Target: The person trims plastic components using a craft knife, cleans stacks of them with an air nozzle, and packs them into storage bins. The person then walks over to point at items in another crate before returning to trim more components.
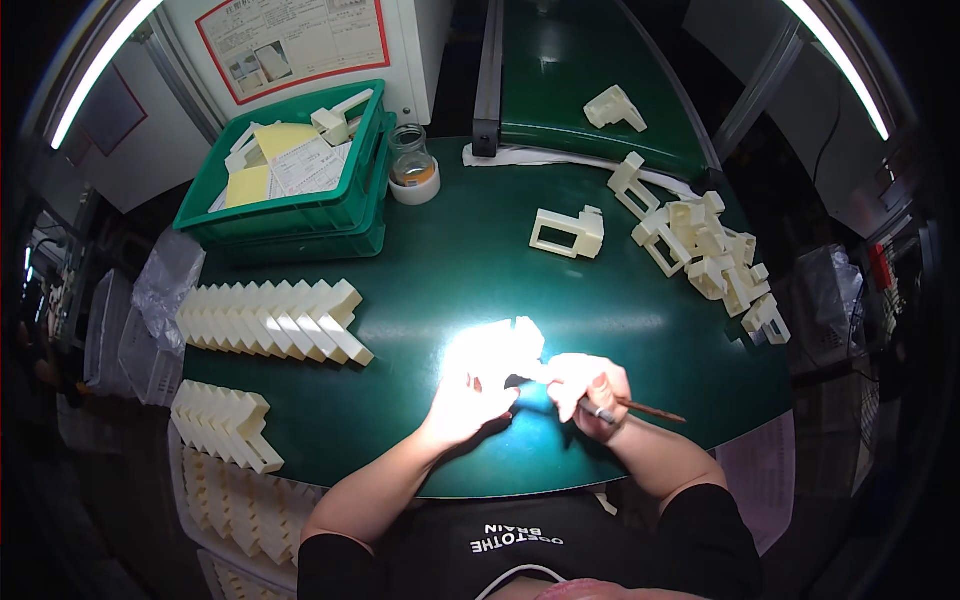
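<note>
Cream moulded plastic bracket (505, 348) is gripped by closed left hand (462, 405) near table centre under glare — steadied for the thin brown-handled tool (640, 408) clasped in closed right hand (592, 388).

Your left hand (462, 405) and right hand (590, 385) are both bare: no gloves, no rings or watch that can be made out, though the bright light washes out much of the left one. Your forearms are uncovered from wrist to above the elbow. You wear a black short-sleeved top; its sleeves (330, 560) end as snug dark cuffs on the upper arms. White block lettering runs across the chest (515, 543), appearing upside down from your head. A thin pale cord (520, 572) curves in an arc just below that lettering.
</note>
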### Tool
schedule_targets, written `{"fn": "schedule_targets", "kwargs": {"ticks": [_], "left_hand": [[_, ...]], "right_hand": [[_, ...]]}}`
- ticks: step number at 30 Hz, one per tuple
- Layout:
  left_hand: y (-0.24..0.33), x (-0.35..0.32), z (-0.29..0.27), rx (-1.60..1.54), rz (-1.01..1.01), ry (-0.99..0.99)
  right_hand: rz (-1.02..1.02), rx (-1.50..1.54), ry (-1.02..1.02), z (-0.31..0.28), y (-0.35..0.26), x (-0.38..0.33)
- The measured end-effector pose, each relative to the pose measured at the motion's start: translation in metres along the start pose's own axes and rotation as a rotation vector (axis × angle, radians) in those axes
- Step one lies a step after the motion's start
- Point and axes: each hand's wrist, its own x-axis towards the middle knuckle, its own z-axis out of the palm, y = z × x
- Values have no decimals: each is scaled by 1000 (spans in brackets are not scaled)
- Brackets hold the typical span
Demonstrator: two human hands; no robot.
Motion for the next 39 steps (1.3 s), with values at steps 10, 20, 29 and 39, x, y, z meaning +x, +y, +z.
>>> {"fn": "schedule_targets", "kwargs": {"ticks": [10,20,29,39], "left_hand": [[2,7,24,385,502,24],[6,3,6,30,-219,-36],[6,3,-7,-591,-215,-214],[16,7,4,-624,-275,-193]], "right_hand": [[251,-306,223,-14,-7,10],[-192,-196,442,-52,-6,23],[60,-359,370,-48,7,25],[197,-322,409,-64,24,22]]}}
